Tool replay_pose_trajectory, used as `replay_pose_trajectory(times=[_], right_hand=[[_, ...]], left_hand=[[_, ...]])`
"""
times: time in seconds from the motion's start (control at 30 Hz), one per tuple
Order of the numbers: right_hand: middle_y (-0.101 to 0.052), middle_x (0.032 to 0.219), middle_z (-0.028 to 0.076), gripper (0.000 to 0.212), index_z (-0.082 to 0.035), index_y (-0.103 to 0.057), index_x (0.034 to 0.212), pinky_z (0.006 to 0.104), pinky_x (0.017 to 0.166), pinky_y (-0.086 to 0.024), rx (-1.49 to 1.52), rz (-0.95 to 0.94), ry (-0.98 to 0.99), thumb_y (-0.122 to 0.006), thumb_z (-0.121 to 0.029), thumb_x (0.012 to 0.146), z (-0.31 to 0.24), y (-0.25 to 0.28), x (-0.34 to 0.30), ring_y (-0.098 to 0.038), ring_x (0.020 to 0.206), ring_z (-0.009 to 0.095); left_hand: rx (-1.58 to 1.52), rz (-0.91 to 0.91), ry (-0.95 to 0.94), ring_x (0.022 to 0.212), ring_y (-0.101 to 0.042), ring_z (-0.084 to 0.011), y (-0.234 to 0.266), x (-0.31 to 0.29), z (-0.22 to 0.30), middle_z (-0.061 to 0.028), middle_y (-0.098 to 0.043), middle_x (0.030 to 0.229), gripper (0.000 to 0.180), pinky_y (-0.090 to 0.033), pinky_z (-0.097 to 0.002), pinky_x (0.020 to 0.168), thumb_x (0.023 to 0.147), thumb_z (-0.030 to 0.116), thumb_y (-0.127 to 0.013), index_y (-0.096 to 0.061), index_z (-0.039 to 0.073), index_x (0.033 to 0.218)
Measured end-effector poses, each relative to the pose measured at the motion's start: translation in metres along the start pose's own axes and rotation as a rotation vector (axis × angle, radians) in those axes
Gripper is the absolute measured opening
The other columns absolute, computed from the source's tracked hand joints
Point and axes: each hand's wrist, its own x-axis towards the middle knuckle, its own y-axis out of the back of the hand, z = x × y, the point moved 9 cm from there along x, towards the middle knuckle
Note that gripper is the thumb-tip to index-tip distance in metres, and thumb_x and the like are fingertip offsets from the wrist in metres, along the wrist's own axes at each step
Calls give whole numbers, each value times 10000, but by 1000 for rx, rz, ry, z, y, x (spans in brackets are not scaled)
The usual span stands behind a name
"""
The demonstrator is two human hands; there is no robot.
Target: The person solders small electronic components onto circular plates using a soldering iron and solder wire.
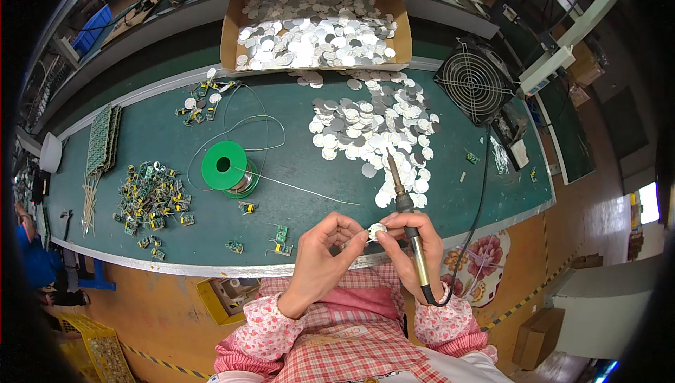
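Observation:
Close to the table's front edge, my left hand (326, 259) is closed in a pinch at one side of a small round white disc (378, 231). The thumb and finger of my right hand (415, 251) pinch the disc's other side. Whether a small part sits behind it is hidden. A soldering iron (403, 203) also rests in my right hand, its tip pointing away from me toward a loose pile of white and grey discs (373, 126). Left of my hands stands a green spool of solder wire (225, 165), its loose end reaching toward me. Small circuit boards (281, 241) lie nearby.
A cardboard box (230, 38) of discs stands at the back. The black fan (475, 79) is at the far right. Several small boards (151, 196) are heaped at left, beside stacked green panels (104, 138). The iron's black cable (482, 193) crosses the right side.

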Motion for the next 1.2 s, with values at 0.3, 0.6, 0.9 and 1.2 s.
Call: replay_pose_trajectory(times=[0.3, 0.6, 0.9, 1.2], right_hand=[[-616, 922, 117, 211, -15, -569, 961, 246, 658, -533, 7, -5, 18, -680, 47, 793, -4, -1, 0, -644, 778, 148], [-605, 932, 107, 212, -22, -560, 958, 246, 686, -515, -72, 11, 74, -675, 56, 798, -9, -1, -3, -623, 798, 140], [-634, 884, 105, 236, -37, -581, 942, 276, 646, -488, -130, 21, 134, -704, 54, 761, -10, 1, 0, -617, 737, 177], [-588, 806, 107, 318, -14, -575, 1149, 292, 616, -460, -380, 111, 233, -625, -56, 838, -37, 17, 2, -586, 677, 201]], left_hand=[[0, -22, 14, 795, -610, -84, -1, -1, 1, -46, -634, 895, 123, -516, -219, 702, 877, 38, -634, -607, -25, 980], [-84, -12, 98, 801, -626, -79, 0, -1, -7, -40, -667, 887, 140, -522, -209, 703, 882, 34, -626, -661, -21, 1006], [-150, 8, 92, 729, -619, -68, -1, 2, -8, -53, -681, 831, 157, -489, -205, 634, 858, 61, -660, -678, -16, 993], [-268, 93, 163, 713, -605, -70, 12, 6, -7, -55, -679, 826, 149, -490, -206, 651, 874, 90, -650, -666, -16, 976]])
